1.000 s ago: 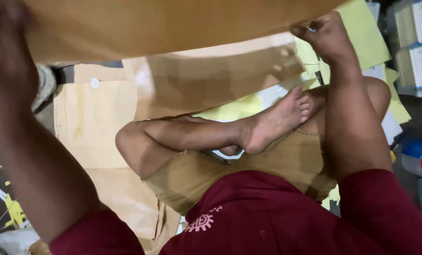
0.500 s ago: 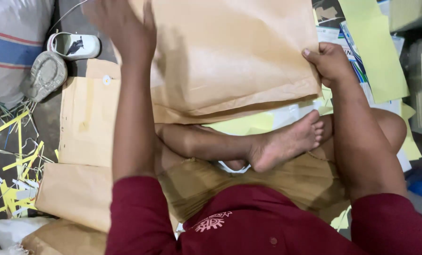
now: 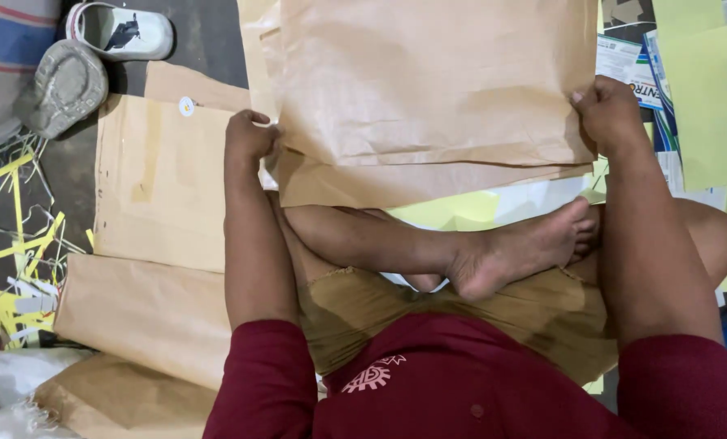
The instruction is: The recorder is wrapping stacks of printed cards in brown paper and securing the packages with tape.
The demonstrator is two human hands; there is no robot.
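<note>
I sit cross-legged on the floor. A large brown paper sheet [image 3: 437, 81] lies flat in front of my legs, on top of another brown sheet [image 3: 355, 183]. My left hand [image 3: 248, 138] grips the left edge of the stack near its lower corner, fingers curled. At the lower right corner of the top sheet, my right hand [image 3: 607, 114] pinches the paper. My bare foot [image 3: 518, 252] rests across my lap just below the sheets.
More brown paper bags [image 3: 156, 187] lie stacked to the left. Two shoes [image 3: 95, 57] sit at the upper left. Yellow paper strips [image 3: 14, 252] litter the floor at left. Yellow sheets [image 3: 705, 89] and printed papers [image 3: 628, 69] lie at right.
The brown sheet, held high a second ago, has come down flat onto the stack. My left hand has dropped from the top of the sheet to its lower left edge.
</note>
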